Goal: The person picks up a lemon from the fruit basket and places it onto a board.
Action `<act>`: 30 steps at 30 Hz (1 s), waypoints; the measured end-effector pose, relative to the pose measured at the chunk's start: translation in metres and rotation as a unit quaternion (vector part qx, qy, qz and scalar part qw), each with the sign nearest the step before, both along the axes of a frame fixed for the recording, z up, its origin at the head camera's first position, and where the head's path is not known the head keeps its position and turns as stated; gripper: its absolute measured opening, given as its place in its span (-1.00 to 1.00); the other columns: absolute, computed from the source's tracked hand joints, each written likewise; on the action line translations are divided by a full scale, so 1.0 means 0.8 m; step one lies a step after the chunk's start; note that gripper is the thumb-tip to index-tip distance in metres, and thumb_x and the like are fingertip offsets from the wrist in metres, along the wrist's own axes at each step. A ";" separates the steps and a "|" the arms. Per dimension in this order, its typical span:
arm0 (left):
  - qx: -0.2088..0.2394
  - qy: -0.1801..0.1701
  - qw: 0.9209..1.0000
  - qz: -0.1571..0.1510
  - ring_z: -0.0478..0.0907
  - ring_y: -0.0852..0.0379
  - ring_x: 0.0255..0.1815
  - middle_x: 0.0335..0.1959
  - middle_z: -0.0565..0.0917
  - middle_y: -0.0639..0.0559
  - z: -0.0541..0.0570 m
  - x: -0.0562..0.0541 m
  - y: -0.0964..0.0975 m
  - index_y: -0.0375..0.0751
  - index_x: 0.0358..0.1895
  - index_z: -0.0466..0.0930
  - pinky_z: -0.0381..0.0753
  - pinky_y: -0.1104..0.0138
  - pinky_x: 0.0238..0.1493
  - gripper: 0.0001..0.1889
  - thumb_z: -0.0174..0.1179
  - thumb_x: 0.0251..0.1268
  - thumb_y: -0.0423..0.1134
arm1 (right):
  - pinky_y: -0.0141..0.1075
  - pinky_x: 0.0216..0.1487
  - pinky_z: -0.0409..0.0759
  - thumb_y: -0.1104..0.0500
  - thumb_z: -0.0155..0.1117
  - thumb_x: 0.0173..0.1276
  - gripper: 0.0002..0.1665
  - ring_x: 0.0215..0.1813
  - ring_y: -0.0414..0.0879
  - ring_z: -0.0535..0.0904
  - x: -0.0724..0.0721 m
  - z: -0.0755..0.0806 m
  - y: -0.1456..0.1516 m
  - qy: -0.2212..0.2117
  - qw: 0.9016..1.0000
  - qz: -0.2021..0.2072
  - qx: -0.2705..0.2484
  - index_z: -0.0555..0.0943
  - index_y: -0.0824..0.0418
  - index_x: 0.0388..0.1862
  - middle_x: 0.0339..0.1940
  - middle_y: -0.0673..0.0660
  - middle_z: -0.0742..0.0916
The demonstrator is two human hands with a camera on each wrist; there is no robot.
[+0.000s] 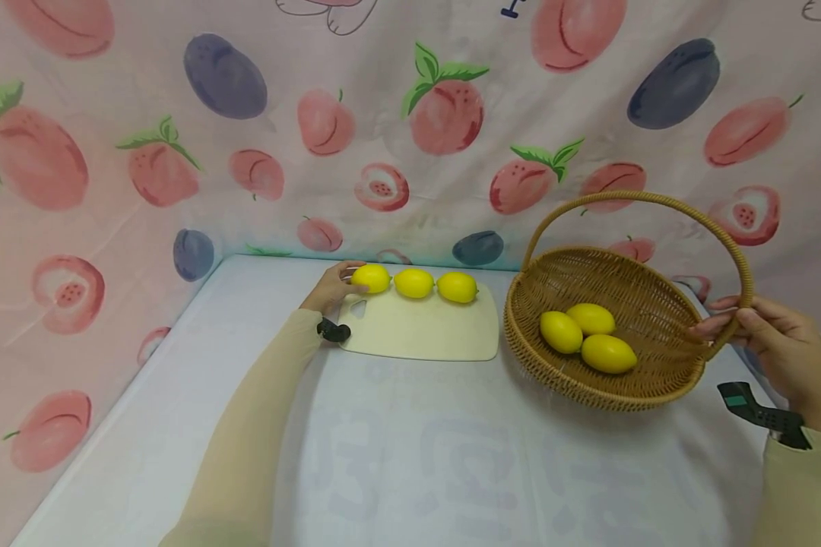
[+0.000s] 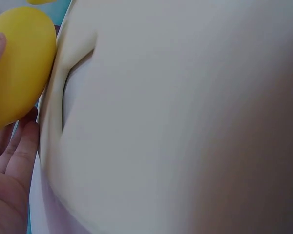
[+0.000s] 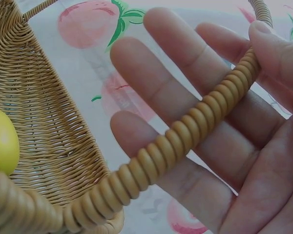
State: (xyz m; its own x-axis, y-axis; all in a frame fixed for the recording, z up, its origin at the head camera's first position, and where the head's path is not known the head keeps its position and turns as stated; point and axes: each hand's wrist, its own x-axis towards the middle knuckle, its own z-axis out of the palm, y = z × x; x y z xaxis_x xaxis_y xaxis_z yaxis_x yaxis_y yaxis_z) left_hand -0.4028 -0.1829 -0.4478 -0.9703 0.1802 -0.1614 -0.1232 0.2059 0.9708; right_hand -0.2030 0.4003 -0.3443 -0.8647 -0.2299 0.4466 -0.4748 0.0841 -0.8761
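Observation:
Three yellow lemons lie in a row along the far edge of a cream cutting board (image 1: 417, 330). My left hand (image 1: 331, 287) holds the leftmost lemon (image 1: 372, 279); in the left wrist view, the thumb is on that lemon (image 2: 24, 63) and the fingers are at its lower end. Beside it are the middle lemon (image 1: 413, 283) and the right lemon (image 1: 457, 288). To the right, a wicker basket (image 1: 534, 357) tilts toward me with three lemons (image 1: 609, 354) inside. My right hand (image 1: 787, 342) holds the basket's handle (image 3: 185, 134) between the thumb and fairly straight fingers.
A white cloth (image 1: 410, 441) covers the table. Behind and to the left hangs a pink curtain (image 1: 356, 68) printed with fruit. The cutting board has a handle hole (image 1: 359, 309) at its left end, and the basket stands close to the board's right end.

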 end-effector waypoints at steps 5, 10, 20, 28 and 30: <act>0.009 -0.014 1.000 -0.005 0.17 -0.16 0.44 0.42 0.22 -0.23 0.012 0.007 0.001 -0.21 0.36 0.25 0.21 0.10 0.44 -0.32 0.25 0.13 -0.50 | -0.56 -0.12 0.60 0.46 -0.29 0.47 -0.65 -0.18 -0.22 0.71 0.001 0.001 -0.001 0.001 1.000 0.004 -0.006 0.48 0.42 0.00 -0.22 0.03 0.78; -0.008 -0.003 1.000 -0.002 0.20 -0.13 0.42 0.42 0.24 -0.18 -0.001 -0.002 -0.002 -0.13 0.38 0.25 0.24 0.11 0.42 -0.30 0.27 0.13 -0.46 | -0.55 -0.13 0.61 0.46 -0.29 0.47 -0.67 -0.19 -0.21 0.71 0.001 0.001 -0.002 0.005 1.000 0.005 -0.010 0.45 0.49 0.00 -0.23 0.05 0.78; -0.027 0.009 1.000 -0.010 0.15 -0.11 0.46 0.44 0.22 -0.13 -0.002 -0.008 -0.004 -0.10 0.39 0.25 0.23 0.08 0.42 -0.28 0.30 0.11 -0.41 | -0.58 -0.13 0.59 0.43 -0.26 0.48 -0.69 -0.19 -0.25 0.71 -0.002 0.001 0.000 0.000 1.000 -0.013 0.005 0.46 0.46 -0.01 -0.24 0.01 0.78; -0.039 0.019 0.999 -0.007 0.22 -0.11 0.43 0.39 0.31 -0.16 0.012 -0.004 -0.010 -0.10 0.41 0.21 0.27 0.11 0.41 -0.33 0.24 0.22 -0.29 | -0.56 -0.11 0.59 0.46 -0.30 0.47 -0.67 -0.18 -0.22 0.71 -0.004 0.002 0.001 0.006 1.000 0.005 -0.007 0.43 0.53 0.01 -0.22 0.04 0.78; -0.039 0.026 0.999 -0.009 0.23 -0.11 0.42 0.39 0.31 -0.17 0.017 -0.004 -0.012 -0.10 0.42 0.18 0.26 0.10 0.41 -0.33 0.22 0.26 -0.25 | -0.55 -0.12 0.60 0.46 -0.30 0.48 -0.66 -0.18 -0.21 0.71 -0.004 0.003 0.002 0.004 1.000 0.008 -0.010 0.44 0.51 0.01 -0.22 0.05 0.78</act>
